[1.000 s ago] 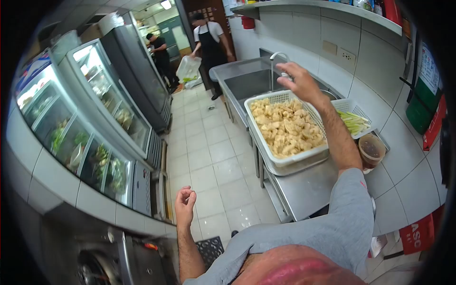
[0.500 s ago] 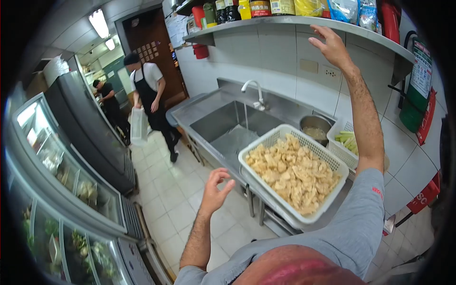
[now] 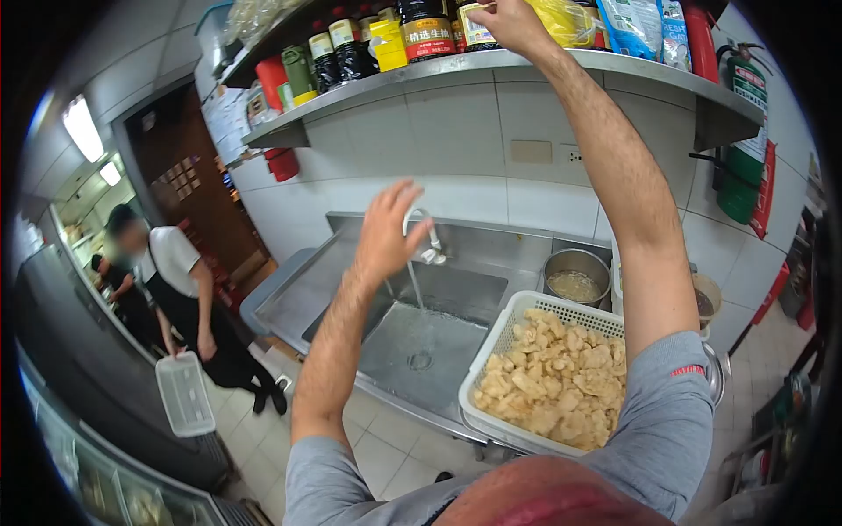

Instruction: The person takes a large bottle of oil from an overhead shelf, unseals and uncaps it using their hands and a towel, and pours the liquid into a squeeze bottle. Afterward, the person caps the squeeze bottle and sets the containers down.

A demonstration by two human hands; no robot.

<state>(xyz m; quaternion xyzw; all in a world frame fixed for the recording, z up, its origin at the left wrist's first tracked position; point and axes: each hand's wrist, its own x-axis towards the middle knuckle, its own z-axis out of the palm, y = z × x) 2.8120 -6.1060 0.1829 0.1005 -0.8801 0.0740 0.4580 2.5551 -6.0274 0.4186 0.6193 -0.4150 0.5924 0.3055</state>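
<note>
My right hand (image 3: pixel 517 28) is raised to the shelf, its fingertips against or just in front of a bottle with a pale label (image 3: pixel 476 28). The top of that hand is cut off by the frame edge, so its grip cannot be made out. My left hand (image 3: pixel 390 232) hangs in the air before the white faucet (image 3: pixel 430 250), fingers apart and holding nothing. Below my right forearm, a white perforated basket (image 3: pixel 478 373) is heaped with pale golden, battered-looking pieces (image 3: pixel 553 377). Water runs from the faucet into the steel sink (image 3: pixel 412 351).
The steel shelf (image 3: pixel 526 60) carries dark sauce bottles (image 3: pixel 346 44), a yellow box (image 3: pixel 388 46) and bags. Right of the sink stands a metal pot (image 3: pixel 576 279). A fire extinguisher (image 3: pixel 744 145) hangs at right. At left, a person (image 3: pixel 180 263) carries a white plastic bin (image 3: pixel 186 399).
My right hand has reached to a bottle on the shelf. My left hand has risen from beside the basket to the faucet. The view has turned, and the person at left has moved closer.
</note>
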